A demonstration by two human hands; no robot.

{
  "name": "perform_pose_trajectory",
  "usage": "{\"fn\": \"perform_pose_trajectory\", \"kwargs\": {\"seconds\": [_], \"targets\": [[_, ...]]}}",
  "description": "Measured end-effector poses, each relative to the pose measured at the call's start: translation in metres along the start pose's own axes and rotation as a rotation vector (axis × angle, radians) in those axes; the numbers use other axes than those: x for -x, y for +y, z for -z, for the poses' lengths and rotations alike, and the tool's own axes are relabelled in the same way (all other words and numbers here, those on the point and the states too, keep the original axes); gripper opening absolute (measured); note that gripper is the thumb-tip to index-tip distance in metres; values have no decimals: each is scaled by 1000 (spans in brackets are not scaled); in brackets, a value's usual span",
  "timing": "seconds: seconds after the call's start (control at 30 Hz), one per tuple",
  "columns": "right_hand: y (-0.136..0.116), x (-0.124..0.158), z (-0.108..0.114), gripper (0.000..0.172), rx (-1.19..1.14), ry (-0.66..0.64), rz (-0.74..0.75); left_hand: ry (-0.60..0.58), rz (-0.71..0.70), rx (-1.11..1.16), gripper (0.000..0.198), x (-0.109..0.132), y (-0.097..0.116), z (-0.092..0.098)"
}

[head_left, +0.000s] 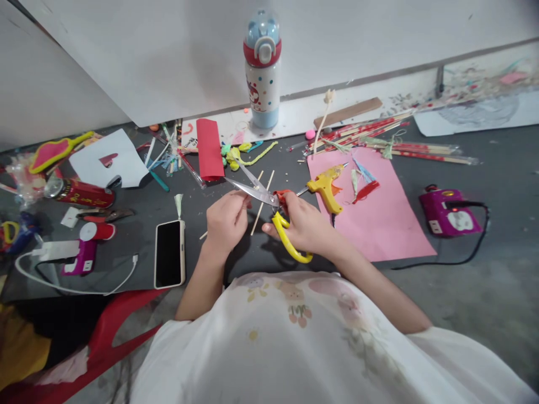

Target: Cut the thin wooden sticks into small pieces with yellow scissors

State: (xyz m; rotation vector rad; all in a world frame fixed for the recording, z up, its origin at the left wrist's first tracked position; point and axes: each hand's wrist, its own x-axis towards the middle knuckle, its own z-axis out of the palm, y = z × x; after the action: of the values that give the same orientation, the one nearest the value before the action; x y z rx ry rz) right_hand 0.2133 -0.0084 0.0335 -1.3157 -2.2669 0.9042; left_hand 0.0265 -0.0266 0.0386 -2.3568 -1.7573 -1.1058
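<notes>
My right hand (309, 221) grips a pair of scissors (291, 241) with a yellow handle. Their long metal blades are spread apart and point left over the table. Something red-orange shows beside the pivot, partly hidden by my fingers. Close to the blades, my left hand (225, 221) is closed with thumb and fingers pressed together. What it pinches is too small or hidden to name. Beneath the blades lie thin wooden sticks (256, 221), one crossing under the scissors. A yellow glue gun (326, 188) rests just right of my right hand, on pink paper (379, 227).
A water bottle (264, 84) stands at the back. Left are a red paper piece (209, 148), a phone (169, 255), a red can (80, 192) and white paper (110, 160). Wrapped sticks (362, 132) lie back right. A purple power box (448, 212) with a black cord sits right.
</notes>
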Motion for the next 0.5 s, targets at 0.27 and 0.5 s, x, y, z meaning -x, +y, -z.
{"fn": "perform_pose_trajectory", "kwargs": {"seconds": [0.27,0.5], "targets": [[-2,-2,3,53,-26,-91,-38,-80,2,44,16,-3,-3,3],[-2,-3,3,45,-2,-95,-141,-131,20,60,20,-4,-7,4]]}}
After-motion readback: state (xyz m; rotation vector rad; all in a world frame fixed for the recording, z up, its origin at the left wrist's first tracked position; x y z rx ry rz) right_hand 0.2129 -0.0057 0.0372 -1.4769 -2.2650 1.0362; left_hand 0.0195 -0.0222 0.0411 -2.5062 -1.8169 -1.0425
